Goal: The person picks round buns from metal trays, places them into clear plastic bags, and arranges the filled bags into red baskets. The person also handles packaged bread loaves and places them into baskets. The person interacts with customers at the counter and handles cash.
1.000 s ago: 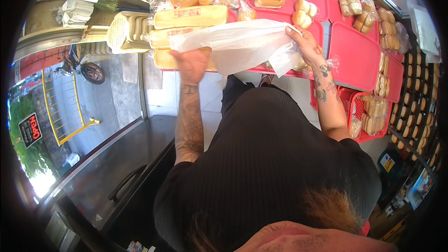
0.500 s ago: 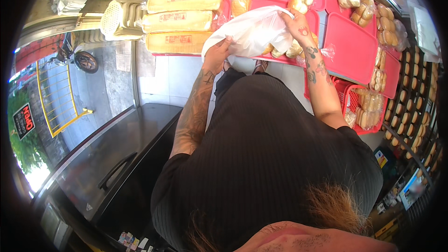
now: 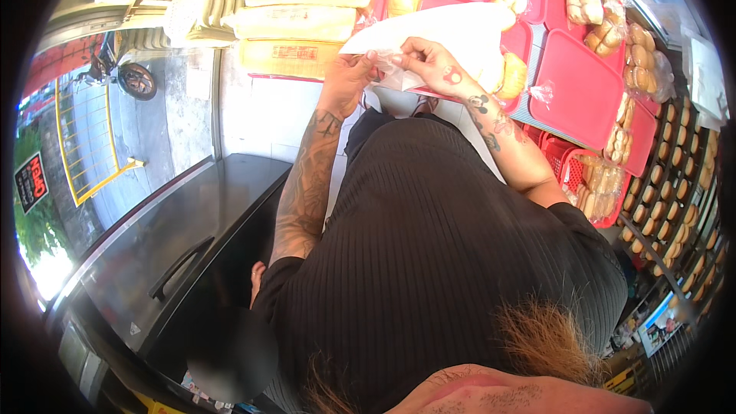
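A white plastic bag [image 3: 452, 31] spreads out in front of me, over the near edge of the bread trays, its far part washed out by glare. My left hand [image 3: 349, 78] pinches the bag's near left edge between thumb and fingers. Close beside it, my right hand [image 3: 429, 65] has its fingers curled and pinches the same near edge. A gathered, see-through part of the bag hangs between both hands. Right of the bag sits a wrapped bread loaf [image 3: 511, 75]. Whether anything is inside the bag cannot be seen.
Long wrapped loaves [image 3: 295, 21] lie left of the bag. Red trays [image 3: 575, 84] and a red basket [image 3: 571, 169] of bagged rolls stand right. A dark, glossy cabinet [image 3: 184, 238] is at my left. Another person's hand [image 3: 257, 280] shows behind my left elbow.
My right hand has moved left and nearer, close to my left hand, and the bag's near edge is now gathered between them. Another person's hand and a dark rounded shape have appeared lower left.
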Tool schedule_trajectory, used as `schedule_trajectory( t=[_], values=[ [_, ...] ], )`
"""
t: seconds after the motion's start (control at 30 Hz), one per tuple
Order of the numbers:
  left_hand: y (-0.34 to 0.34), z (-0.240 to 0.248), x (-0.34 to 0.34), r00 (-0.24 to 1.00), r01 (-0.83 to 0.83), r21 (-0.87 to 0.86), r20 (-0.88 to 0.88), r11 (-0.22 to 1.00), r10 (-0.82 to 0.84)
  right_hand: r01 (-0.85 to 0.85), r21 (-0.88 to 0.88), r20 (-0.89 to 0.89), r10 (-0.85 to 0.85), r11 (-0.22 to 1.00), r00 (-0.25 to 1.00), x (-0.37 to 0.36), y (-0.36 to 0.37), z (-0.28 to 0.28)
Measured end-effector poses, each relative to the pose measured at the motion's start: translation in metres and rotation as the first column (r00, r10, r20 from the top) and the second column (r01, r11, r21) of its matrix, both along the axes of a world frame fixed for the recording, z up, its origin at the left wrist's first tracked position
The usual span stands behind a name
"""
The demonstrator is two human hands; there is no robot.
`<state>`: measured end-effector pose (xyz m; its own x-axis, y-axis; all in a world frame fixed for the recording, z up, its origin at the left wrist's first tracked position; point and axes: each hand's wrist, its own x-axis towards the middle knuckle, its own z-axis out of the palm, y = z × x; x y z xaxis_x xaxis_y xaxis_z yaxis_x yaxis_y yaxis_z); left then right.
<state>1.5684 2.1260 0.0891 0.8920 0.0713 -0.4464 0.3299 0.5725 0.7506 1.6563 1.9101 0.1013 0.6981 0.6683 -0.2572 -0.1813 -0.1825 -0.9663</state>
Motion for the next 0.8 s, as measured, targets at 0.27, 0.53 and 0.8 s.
schedule_trajectory(
  t=[0.27,0.53,0.8],
  values=[
    [0.021,0.013,-0.010,0.995,0.026,0.770,0.041,0.638,-0.090,0.191,0.341,-0.523,0.017,0.920,0.852,0.016,0.009,0.002],
    [0.060,0.026,-0.005,0.917,-0.374,0.896,0.395,-0.239,0.046,0.217,0.586,-0.524,0.161,0.781,0.837,0.044,-0.024,0.013],
    [0.056,0.053,0.002,0.981,-0.079,0.720,0.179,0.689,-0.075,-0.006,-0.450,0.579,0.297,0.893,0.759,0.085,-0.001,0.009]
  ],
)
